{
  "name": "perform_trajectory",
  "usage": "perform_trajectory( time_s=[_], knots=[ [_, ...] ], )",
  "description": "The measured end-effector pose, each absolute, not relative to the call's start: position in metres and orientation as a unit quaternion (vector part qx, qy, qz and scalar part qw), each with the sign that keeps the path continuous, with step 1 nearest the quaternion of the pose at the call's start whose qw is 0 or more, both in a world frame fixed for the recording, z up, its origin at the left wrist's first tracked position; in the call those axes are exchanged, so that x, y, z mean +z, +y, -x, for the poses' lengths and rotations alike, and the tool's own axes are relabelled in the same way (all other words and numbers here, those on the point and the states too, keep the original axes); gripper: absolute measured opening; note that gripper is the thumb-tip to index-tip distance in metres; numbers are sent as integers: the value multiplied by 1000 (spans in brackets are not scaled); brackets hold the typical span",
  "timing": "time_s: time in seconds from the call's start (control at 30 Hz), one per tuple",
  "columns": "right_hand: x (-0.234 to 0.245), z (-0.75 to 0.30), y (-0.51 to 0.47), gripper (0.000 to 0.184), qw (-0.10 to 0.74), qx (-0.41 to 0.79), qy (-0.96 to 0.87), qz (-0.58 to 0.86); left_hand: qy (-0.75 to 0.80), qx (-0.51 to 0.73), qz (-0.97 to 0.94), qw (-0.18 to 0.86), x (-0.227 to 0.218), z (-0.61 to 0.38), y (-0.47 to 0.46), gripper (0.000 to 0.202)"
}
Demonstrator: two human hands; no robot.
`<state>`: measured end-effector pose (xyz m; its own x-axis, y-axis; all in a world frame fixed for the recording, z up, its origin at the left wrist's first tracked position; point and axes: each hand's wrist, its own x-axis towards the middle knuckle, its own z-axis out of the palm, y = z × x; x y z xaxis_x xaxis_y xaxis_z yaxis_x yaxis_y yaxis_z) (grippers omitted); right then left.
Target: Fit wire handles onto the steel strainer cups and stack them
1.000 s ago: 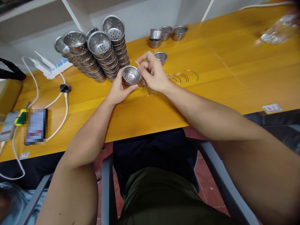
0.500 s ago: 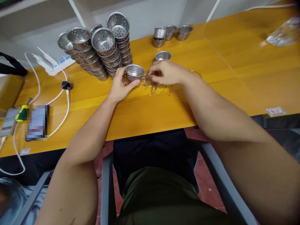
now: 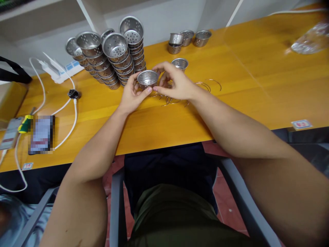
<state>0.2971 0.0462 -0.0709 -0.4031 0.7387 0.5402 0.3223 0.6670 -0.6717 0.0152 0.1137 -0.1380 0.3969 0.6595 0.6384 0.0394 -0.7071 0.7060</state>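
Left hand (image 3: 130,96) has its grip clamped on the perforated metal cup (image 3: 147,79), thumb on the near wall, fingers round the left side, mouth facing up! In comes the right hand (image 3: 177,82) on the opposite flank, thumb and forefinger spread about the cup's right edge; whether they're pressing on it, I can't tell. The cup sits between the two hands, over the table (image 3: 159,127). Under and beside the right hand, a scatter of curved wires (image 3: 167,100)! Just beyond it, a lone cup (image 3: 180,64) stands upright. Left of that, the tall stacks of cups (image 3: 115,51), leaning close together! Further back, a small group of cups (image 3: 202,38), one perched on another. Far right, a crumpled clear plastic bag (image 3: 308,41); far left, a phone (image 3: 41,133) beside white cables (image 3: 75,121).
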Motion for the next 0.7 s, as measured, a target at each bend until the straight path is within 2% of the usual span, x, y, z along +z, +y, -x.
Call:
perform_trajectory(
  time_s=[0.1,0.23,0.33,0.43,0.47,0.53,0.6,0.63,0.7],
  knots=[
    [-74,-293,52,71,499,239,-770,320,233,495,-773,321,-135,-16,108,99],
    [-56,-298,66,58,564,165,-733,342,252,460,-766,371,-132,-20,93,106],
    [-28,-301,90,75,520,118,-785,317,265,443,-760,396,-127,-22,80,107],
    [-5,-293,138,88,463,131,-827,290,277,442,-753,401,-122,-23,72,107],
    [0,-286,159,97,447,130,-840,281,280,440,-753,402,-120,-22,71,108],
    [4,-268,201,126,435,144,-849,262,283,434,-754,403,-119,-22,70,108],
    [5,-249,234,140,402,179,-863,250,282,431,-756,404,-119,-22,70,107],
    [5,-240,244,144,396,201,-853,273,282,432,-756,404,-119,-23,70,107],
    [5,-230,251,131,364,234,-832,346,281,434,-755,404,-120,-23,70,106]
  ],
)
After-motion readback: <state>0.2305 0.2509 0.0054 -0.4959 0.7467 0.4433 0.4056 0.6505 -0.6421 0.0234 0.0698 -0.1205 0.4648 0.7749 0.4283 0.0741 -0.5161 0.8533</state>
